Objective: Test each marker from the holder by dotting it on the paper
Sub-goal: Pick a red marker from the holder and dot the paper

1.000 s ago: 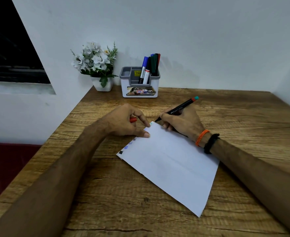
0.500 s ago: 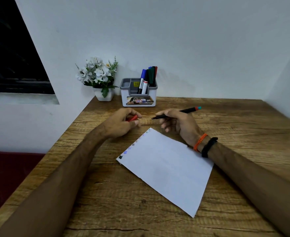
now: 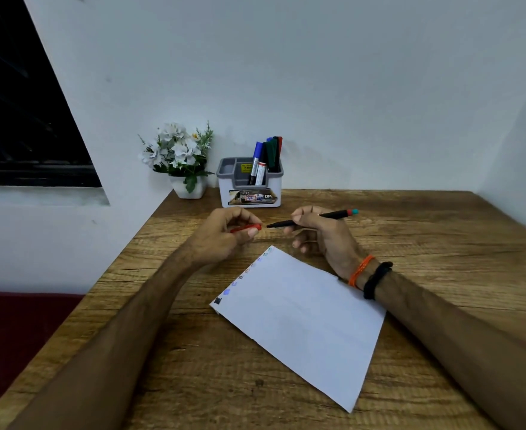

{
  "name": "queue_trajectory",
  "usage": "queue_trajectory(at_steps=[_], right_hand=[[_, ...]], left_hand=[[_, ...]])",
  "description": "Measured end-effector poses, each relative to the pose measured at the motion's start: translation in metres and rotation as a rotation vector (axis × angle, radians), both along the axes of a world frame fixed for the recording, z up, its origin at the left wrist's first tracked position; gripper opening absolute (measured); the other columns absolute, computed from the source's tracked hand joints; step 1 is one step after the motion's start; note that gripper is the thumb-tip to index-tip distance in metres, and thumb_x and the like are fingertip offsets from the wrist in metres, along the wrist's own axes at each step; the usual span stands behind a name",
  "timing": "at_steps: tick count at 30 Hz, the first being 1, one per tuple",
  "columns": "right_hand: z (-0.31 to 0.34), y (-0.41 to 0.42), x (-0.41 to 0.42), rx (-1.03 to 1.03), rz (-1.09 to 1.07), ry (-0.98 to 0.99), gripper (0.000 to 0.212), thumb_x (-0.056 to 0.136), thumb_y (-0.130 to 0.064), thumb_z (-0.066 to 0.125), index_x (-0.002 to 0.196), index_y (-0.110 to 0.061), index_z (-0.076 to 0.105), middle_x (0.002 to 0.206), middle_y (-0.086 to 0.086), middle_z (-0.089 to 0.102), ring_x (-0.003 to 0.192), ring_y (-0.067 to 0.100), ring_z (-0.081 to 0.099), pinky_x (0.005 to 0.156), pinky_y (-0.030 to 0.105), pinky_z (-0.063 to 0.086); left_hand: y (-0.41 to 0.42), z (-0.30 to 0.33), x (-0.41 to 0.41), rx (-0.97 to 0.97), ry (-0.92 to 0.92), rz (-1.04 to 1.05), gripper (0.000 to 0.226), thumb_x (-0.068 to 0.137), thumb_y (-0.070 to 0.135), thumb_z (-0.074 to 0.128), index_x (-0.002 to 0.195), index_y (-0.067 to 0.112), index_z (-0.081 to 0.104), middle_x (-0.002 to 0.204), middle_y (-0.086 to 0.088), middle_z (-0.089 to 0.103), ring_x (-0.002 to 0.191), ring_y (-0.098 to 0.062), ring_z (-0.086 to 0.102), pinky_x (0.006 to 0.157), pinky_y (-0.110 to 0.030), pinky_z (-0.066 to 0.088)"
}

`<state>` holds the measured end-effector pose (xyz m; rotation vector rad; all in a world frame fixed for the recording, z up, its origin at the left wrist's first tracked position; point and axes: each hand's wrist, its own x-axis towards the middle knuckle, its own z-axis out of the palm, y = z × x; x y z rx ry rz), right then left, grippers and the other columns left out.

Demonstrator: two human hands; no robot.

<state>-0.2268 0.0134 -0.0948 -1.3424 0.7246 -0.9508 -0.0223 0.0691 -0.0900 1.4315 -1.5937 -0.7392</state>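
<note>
Red cap point(image 3: 247, 228) sits pinched in the left hand point(image 3: 224, 234), its open end facing the tip of the black marker point(image 3: 311, 219) gripped by the right hand point(image 3: 320, 234). Both hands hover above the paper point(image 3: 302, 318) on the counter point(image 3: 441, 243); the holder point(image 3: 249, 193) stands behind.

We can read very little. On the front of the white holder point(image 3: 251, 193), at the far side of the table point(image 3: 410, 231), a printed label point(image 3: 253, 197) shows the number "42" in a small red-framed box and, at its right end, the letters "OP", where the word is cut off. Inside the holder a small yellow sticker point(image 3: 245, 167) carries print too small for us to read. The white marker point(image 3: 260, 172) in the holder bears markings that we cannot make out.
</note>
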Motion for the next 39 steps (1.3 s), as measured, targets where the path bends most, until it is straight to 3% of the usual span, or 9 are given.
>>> queue_trajectory(at_steps=[6, 11, 17, 22, 28, 39], right_hand=[[-0.001, 0.001, 0.002, -0.028, 0.015, 0.017, 0.01, 0.092, -0.009, 0.063, 0.085, -0.013, 0.057, 0.08, 0.01, 0.075, 0.049, 0.014, 0.057, 0.045, 0.02, 0.042], [-0.005, 0.003, 0.002, -0.16, -0.016, 0.045, 0.01, 0.084, -0.018, 0.075, 0.086, -0.009, 0.071, 0.067, 0.004, 0.067, 0.047, 0.013, 0.049, 0.045, 0.022, 0.04], [-0.005, -0.004, -0.002, -0.021, 0.051, 0.02, 0.013, 0.092, -0.017, 0.065, 0.094, -0.013, 0.077, 0.079, 0.006, 0.074, 0.051, 0.011, 0.056, 0.048, 0.019, 0.044], [-0.009, -0.006, -0.002, -0.132, 0.002, 0.073, 0.011, 0.085, -0.013, 0.073, 0.093, -0.006, 0.075, 0.076, 0.007, 0.074, 0.045, 0.008, 0.054, 0.044, 0.017, 0.044], [-0.011, -0.007, -0.001, -0.288, 0.0, 0.099, 0.017, 0.089, -0.007, 0.068, 0.101, 0.006, 0.071, 0.07, 0.008, 0.064, 0.046, 0.005, 0.047, 0.045, 0.017, 0.042], [-0.013, -0.009, 0.003, -0.399, 0.046, 0.081, 0.004, 0.091, -0.002, 0.064, 0.091, 0.002, 0.065, 0.063, -0.002, 0.059, 0.048, 0.004, 0.047, 0.048, 0.019, 0.041]], left_hand=[[0.002, 0.001, -0.006, -0.013, -0.003, -0.025, 0.01, 0.089, 0.007, 0.064, 0.097, 0.012, 0.068, 0.087, -0.004, 0.066, 0.069, -0.004, 0.059, 0.064, -0.02, 0.052], [0.002, 0.001, -0.006, -0.033, -0.001, -0.031, 0.01, 0.089, 0.01, 0.065, 0.097, 0.013, 0.069, 0.084, -0.006, 0.067, 0.067, -0.005, 0.058, 0.06, -0.02, 0.049], [0.003, 0.002, -0.007, -0.029, 0.061, -0.014, 0.011, 0.089, 0.012, 0.066, 0.099, 0.01, 0.07, 0.078, -0.003, 0.064, 0.064, -0.008, 0.053, 0.059, -0.023, 0.045], [0.003, 0.003, -0.006, -0.007, 0.048, 0.012, 0.009, 0.092, 0.012, 0.062, 0.098, 0.012, 0.069, 0.083, 0.0, 0.066, 0.067, -0.002, 0.055, 0.061, -0.018, 0.045], [0.003, 0.002, -0.009, 0.016, 0.041, 0.044, 0.009, 0.094, 0.011, 0.058, 0.094, 0.018, 0.064, 0.082, 0.0, 0.062, 0.069, -0.008, 0.053, 0.061, -0.023, 0.044], [0.003, 0.002, -0.019, -0.023, -0.013, 0.104, 0.008, 0.094, 0.012, 0.058, 0.097, 0.018, 0.062, 0.092, -0.001, 0.062, 0.082, -0.01, 0.055, 0.067, -0.022, 0.042]])
